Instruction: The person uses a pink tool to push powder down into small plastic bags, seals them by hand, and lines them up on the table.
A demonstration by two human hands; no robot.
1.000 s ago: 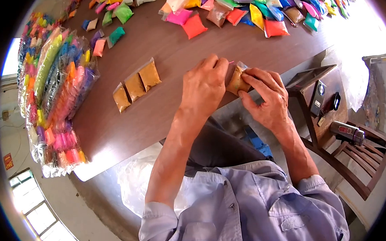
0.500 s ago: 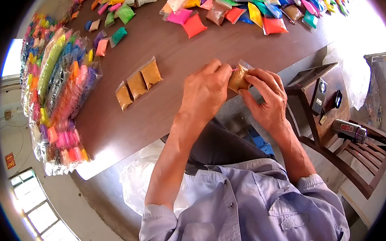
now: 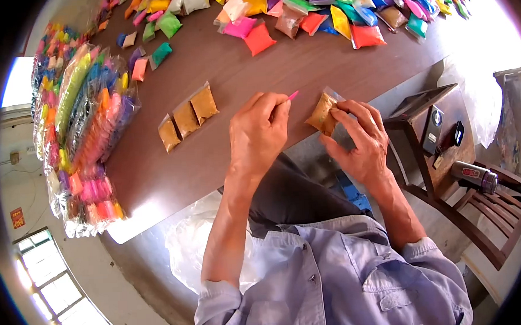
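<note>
My left hand [image 3: 260, 130] is closed round a small pink stick [image 3: 293, 95], whose tip sticks out past the fingers. It is raised over the table, apart from the packet. Between its thumb and fingers, my right hand [image 3: 361, 135] grips a small clear packet with brown filling [image 3: 322, 112] at the table's front edge. Left of my left hand lies a row of three similar brown packets [image 3: 185, 119], side by side on the brown table.
Many colourful packets [image 3: 341, 20] are heaped along the table's far side. Large bags of colourful packets [image 3: 89, 112] stand at the left. A wooden chair [image 3: 489, 210] with a metal flask [image 3: 474, 175] and a wooden stool [image 3: 439, 131] are on the right.
My left hand has moved left, away from the packet, with the pink stick. My right hand still holds the packet, which now shows more of its surface.
</note>
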